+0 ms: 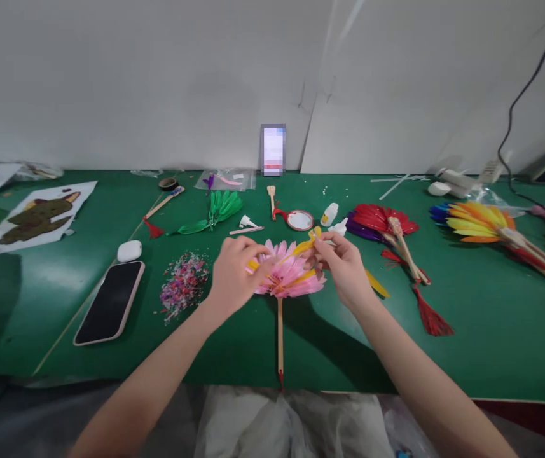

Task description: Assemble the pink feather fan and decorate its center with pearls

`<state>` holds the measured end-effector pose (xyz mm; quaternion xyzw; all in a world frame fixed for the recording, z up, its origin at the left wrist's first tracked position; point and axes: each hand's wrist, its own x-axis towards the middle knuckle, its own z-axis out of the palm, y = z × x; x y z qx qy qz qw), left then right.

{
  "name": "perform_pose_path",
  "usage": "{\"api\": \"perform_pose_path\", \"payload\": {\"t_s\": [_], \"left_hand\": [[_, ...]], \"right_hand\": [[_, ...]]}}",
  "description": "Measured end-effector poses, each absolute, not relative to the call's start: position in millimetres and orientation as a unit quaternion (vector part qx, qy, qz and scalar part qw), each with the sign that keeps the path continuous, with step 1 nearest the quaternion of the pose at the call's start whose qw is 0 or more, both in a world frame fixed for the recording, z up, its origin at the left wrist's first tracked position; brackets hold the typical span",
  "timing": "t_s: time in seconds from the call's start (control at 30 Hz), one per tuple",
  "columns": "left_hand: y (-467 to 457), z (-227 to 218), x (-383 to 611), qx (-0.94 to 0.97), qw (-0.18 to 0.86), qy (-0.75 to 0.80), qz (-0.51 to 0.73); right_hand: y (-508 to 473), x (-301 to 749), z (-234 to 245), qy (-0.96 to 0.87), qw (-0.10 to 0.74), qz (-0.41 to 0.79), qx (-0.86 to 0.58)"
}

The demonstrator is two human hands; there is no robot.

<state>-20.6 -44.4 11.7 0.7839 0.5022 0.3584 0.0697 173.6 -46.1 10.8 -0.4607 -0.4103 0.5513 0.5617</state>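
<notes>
Closest to the person, a thin red cord [280, 380] shows at the foot of a wooden handle [280, 331], right by the near edge of the green surface [482, 356]. The handle runs straight away from the body to a pink fan [291, 283], which sits between the two hands with yellow among its petals. To the left lies a dark-screened phone [110, 305], a white case [130, 251] just beyond it, and nearer the arm a scatter of colourful bits [184, 286].

The left hand [234, 270] is over the fan's left side, its fingers bent; from where I stand I can't tell whether it is pinching anything. The right hand [346, 264], above the fan's right side, pinches a yellow strip [303, 247] between thumb and fingertips. Another yellow piece [377, 284] lies just to the right of that wrist, and further right a red tassel [432, 315] trails from a red-and-purple fan [384, 217].

Past the hands I see a white bottle [330, 214], a red-rimmed disc [299, 220], a green fan [224, 210] and, far to the right, a multicoloured fan [477, 222]. At the back, a lit phone [273, 151] stands upright against the pale wall [158, 83]
</notes>
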Motion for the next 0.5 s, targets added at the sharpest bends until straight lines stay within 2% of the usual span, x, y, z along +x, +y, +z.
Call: {"api": "perform_pose_path", "payload": {"t_s": [0.1, 0.23, 0.33, 0.5], "left_hand": [[-37, 14, 0, 0.809, 0.177, 0.475, 0.298], [-28, 15, 9, 0.772, 0.272, 0.489, 0.301], [-30, 14, 11, 0.754, 0.3, 0.496, 0.311], [-35, 8, 7, 0.783, 0.295, 0.466, 0.288]], "right_hand": [[-44, 176, 6, -0.396, 0.569, 0.559, -0.455], [-44, 185, 1, -0.395, 0.582, 0.545, -0.457], [-44, 189, 2, -0.44, 0.551, 0.537, -0.463], [-42, 190, 0, -0.508, 0.52, 0.456, -0.514]]}}
